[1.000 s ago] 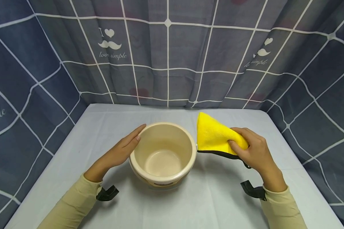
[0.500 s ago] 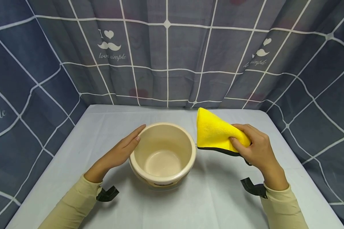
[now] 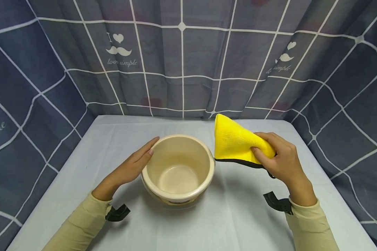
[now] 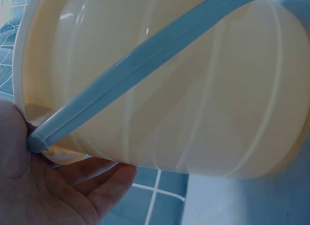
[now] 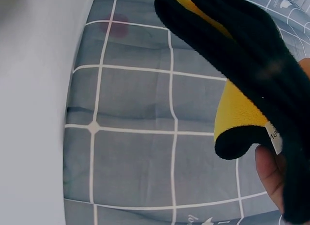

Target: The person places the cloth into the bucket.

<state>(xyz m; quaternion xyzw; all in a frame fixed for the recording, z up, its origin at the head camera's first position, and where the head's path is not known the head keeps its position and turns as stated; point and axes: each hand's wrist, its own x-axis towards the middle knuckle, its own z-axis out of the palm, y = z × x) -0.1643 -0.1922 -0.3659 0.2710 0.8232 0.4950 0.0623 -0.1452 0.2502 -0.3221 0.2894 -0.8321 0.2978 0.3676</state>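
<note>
A cream plastic bucket (image 3: pixel 179 200) stands upright on the white-covered table, its inside bare down to the bottom. My left hand (image 3: pixel 133 164) rests against its left side with straight fingers right at the rim. In the left wrist view the fingers (image 4: pixel 114 188) lie along the bucket's outer wall (image 4: pixel 179 109), and a grey-blue handle (image 4: pixel 131 70) slants across it. My right hand (image 3: pixel 279 158) pinches a folded yellow microfiber cloth (image 3: pixel 235 141) with dark edging, held raised to the right of the bucket. The right wrist view shows the cloth's dark underside (image 5: pixel 261 65) and a small white label (image 5: pixel 274 136).
The white tablecloth (image 3: pixel 238 223) covers the table. A grey-blue checked curtain (image 3: pixel 201 52) with white lines hangs along the back and both sides, close to the table's edges. Dark straps (image 3: pixel 117 212) sit on both sleeves at the wrists.
My right hand has lifted the yellow cloth slightly upward, away from the table. The left hand and the bucket stay practically in place.
</note>
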